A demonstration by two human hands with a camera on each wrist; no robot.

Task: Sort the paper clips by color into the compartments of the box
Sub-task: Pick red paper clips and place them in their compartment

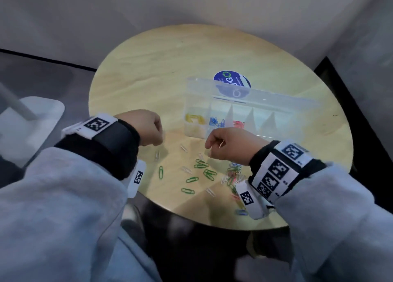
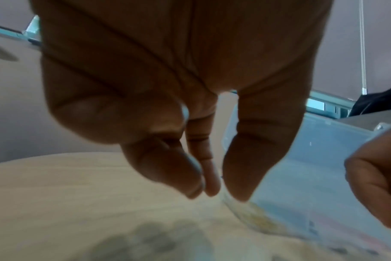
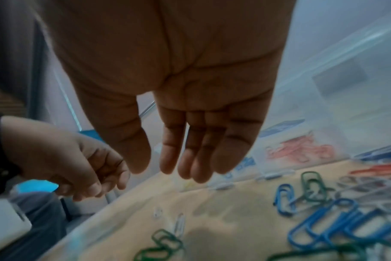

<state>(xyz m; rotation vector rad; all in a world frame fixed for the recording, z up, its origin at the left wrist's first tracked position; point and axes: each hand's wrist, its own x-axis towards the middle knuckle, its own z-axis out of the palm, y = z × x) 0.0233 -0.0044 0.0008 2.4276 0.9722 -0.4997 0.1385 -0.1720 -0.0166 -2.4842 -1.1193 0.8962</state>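
Hands hovered over the round bench [image 1: 148, 73], the left hand [image 1: 148, 128] at nine o'clock of the loose clips, fingertips drawn together; whether they pinched anything I could not tell. The right hand [image 3: 185, 106] hung relaxed, fingers straight, holding nothing. The box [image 1: 244, 102] stood at twelve o'clock, with three filled compartments: yellow, blue, red. To do well, I judged, pick one colour at a time. About eight green clips [image 1: 202, 164] lay scattered, plus one tangled mixed heap [image 1: 231, 175].
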